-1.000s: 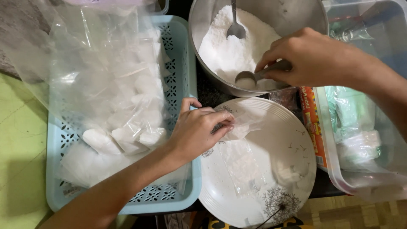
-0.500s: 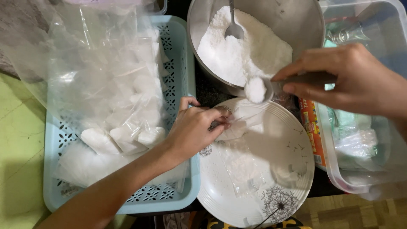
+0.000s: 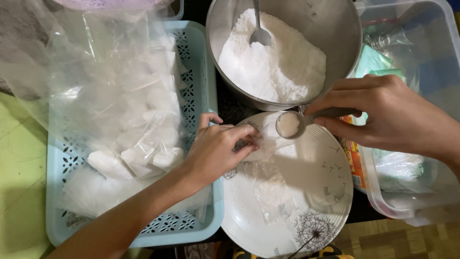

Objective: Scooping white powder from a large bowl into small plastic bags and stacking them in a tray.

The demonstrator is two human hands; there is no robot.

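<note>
Two hands work over a white plate [image 3: 330, 192] at the lower centre of the frame. Our left hand [image 3: 218, 151] rests on the plate's upper left edge, its fingers pressed together on the mouth of a small clear bag [image 3: 263, 144], pinching it there. Our right hand [image 3: 388, 115], coming in from the right edge, grips the handle of a metal scoop [image 3: 290, 124] between thumb and fingers. The scoop is heaped with white powder and sits just beside the bag's mouth, above the plate's top rim. More clear bags lie flat on the plate, dusted with powder.

At the upper centre we see a steel bowl [image 3: 340, 33] holding a mound of white powder [image 3: 273, 62], with a spoon [image 3: 258, 29] standing in it. On the left, a pale blue basket [image 3: 196, 57] holds a large clear bag [image 3: 115, 86] full of small filled packets. A clear tub [image 3: 431, 52] with packets inside fills the right side.
</note>
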